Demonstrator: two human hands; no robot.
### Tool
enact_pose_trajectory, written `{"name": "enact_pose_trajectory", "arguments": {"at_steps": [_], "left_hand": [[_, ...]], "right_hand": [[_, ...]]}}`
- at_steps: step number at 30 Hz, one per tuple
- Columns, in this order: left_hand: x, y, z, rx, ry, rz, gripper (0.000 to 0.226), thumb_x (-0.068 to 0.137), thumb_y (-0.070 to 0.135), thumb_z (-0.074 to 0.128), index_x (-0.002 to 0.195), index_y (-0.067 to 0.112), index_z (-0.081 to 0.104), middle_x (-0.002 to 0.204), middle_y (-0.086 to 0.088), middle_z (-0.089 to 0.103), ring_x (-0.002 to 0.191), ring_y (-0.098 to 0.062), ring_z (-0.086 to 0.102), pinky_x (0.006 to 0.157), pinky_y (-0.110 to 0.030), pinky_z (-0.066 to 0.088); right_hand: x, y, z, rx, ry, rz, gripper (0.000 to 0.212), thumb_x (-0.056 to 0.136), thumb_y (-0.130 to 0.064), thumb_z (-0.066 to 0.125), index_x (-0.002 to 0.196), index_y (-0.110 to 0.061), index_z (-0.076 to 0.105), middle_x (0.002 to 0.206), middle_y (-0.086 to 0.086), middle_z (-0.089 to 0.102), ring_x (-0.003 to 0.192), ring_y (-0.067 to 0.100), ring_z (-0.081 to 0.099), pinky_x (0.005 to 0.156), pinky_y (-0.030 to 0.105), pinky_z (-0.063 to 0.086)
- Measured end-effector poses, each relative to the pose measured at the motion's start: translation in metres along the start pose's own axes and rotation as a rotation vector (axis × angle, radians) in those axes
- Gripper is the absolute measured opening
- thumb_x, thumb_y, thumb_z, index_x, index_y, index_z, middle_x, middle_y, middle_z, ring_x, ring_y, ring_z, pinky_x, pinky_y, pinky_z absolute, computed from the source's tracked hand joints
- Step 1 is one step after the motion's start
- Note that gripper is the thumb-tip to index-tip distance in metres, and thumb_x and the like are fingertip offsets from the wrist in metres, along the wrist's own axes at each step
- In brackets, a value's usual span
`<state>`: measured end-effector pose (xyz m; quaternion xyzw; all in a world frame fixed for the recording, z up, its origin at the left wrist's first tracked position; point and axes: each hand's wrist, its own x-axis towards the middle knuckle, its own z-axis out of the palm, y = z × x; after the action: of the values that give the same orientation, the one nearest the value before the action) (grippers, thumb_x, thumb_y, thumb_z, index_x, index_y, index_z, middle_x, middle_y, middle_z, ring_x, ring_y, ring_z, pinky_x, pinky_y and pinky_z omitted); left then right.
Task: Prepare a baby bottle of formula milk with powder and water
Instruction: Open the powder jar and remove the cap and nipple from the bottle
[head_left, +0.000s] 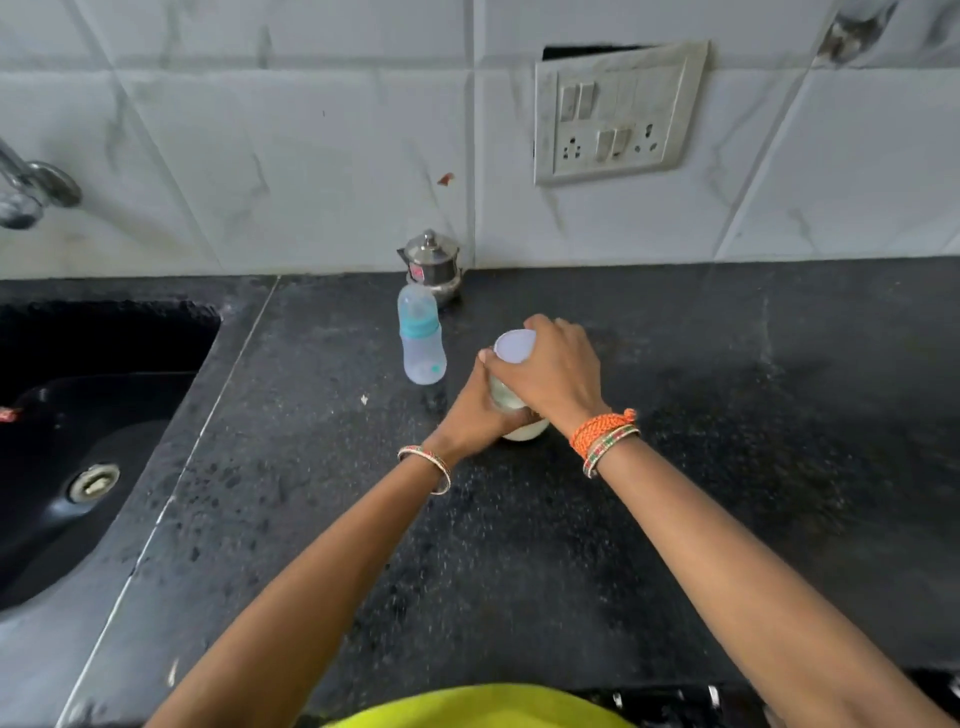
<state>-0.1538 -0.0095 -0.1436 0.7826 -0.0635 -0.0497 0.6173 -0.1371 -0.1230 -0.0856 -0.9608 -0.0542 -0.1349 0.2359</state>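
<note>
A clear jar (506, 400) with a white lid (514, 347) and white powder at its bottom stands on the black counter (675, 467). My left hand (475, 415) wraps around the jar's body from the left. My right hand (550, 371) grips the lid from above and the right. A clear baby bottle (421, 343) with a teal collar and a clear cap stands upright just left of the jar, apart from both hands.
A small steel pot with a lid (431, 265) stands behind the bottle against the tiled wall. A black sink (78, 441) lies at the left, with a tap (31, 192) above it. A switch and socket plate (618, 111) is on the wall.
</note>
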Motion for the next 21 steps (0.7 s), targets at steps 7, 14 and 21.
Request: {"name": "enact_pose_trajectory", "arguments": {"at_steps": [7,14,21], "left_hand": [[-0.016,-0.014,0.000,0.083,0.210,0.105,0.076,0.058,0.029,0.084,0.122,0.035,0.044,0.111,0.023,0.058,0.103,0.018,0.052,0.079,0.000,0.039],[-0.009,-0.021,0.001,0.077,0.267,0.110,0.086,0.051,0.046,0.086,0.126,0.039,0.045,0.115,0.023,0.061,0.107,0.009,0.056,0.088,-0.010,0.045],[-0.003,-0.018,-0.003,0.096,0.241,0.082,0.089,0.050,0.049,0.086,0.127,0.041,0.042,0.109,0.029,0.058,0.103,0.015,0.054,0.082,-0.002,0.042]], "right_hand": [[-0.012,-0.009,0.003,-0.095,-0.027,-0.113,0.062,0.074,-0.063,0.061,0.103,-0.008,0.059,0.102,0.010,0.060,0.100,0.029,0.054,0.075,0.036,0.044],[0.001,0.002,0.002,0.050,-0.194,-0.148,0.070,0.075,-0.050,0.071,0.130,-0.011,0.053,0.127,0.010,0.056,0.118,0.028,0.049,0.095,0.036,0.040],[0.013,0.011,0.004,0.327,-0.220,-0.142,0.059,0.065,-0.033,0.083,0.118,-0.022,0.060,0.122,-0.002,0.060,0.110,0.014,0.053,0.088,0.024,0.039]]}}
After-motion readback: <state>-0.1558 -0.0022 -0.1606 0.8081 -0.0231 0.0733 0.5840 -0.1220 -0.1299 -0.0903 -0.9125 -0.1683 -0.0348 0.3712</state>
